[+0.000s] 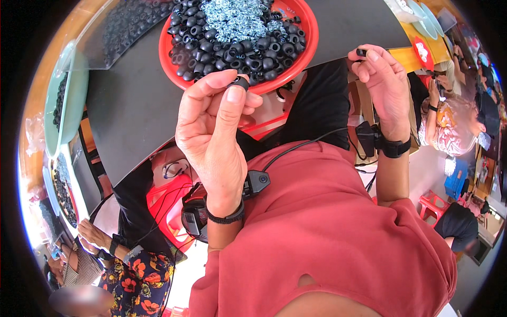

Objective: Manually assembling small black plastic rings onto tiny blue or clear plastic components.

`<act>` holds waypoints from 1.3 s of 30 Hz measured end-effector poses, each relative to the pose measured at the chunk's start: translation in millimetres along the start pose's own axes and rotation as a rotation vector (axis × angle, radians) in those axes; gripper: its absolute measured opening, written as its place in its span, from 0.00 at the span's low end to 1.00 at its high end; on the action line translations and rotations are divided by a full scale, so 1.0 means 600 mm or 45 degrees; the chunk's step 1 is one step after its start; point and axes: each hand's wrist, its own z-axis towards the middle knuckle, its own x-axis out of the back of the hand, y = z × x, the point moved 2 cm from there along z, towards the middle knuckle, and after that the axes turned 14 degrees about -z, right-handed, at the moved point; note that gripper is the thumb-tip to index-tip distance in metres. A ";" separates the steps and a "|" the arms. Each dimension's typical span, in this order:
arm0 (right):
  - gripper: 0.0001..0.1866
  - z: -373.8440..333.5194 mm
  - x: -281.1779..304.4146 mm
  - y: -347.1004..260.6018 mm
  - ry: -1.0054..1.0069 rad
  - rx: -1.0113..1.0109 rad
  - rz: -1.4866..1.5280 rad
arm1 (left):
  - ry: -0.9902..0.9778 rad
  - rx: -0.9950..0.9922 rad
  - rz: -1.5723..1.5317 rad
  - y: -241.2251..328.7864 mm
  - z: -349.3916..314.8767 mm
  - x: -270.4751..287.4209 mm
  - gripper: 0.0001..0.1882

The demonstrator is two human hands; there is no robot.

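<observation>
Red plastic makes the round tray (312, 47) at the top of the head view, and it sits on a dark table (132, 100). Lots of little black caps (222, 57) fill the tray, with a heap of shiny, pale blue curly bits (232, 21) on top of them. The person's left hand (214, 119) is up at the near edge of the tray. Its thumb and first finger are nearly together, pinching a black piece (241, 82) that looks like one of those caps. The right hand (388, 79) is to the right of the tray, apart from it, and its fingertips are pinched close on a smaller-looking black piece (361, 53); its kind is too small to tell. Far to the left of the tray is a pale green bowl (78, 105). Another person's hands (92, 235) are left of the tray too, lower down. The step in hand seems to be handling the small pieces one by one, one in each hand. The next move likely calls for a soft, steady pinch, so neither piece slips.
</observation>
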 end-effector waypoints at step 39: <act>0.13 -0.031 0.020 0.003 0.236 -0.055 0.208 | -0.036 0.019 -0.073 -0.010 0.007 -0.016 0.10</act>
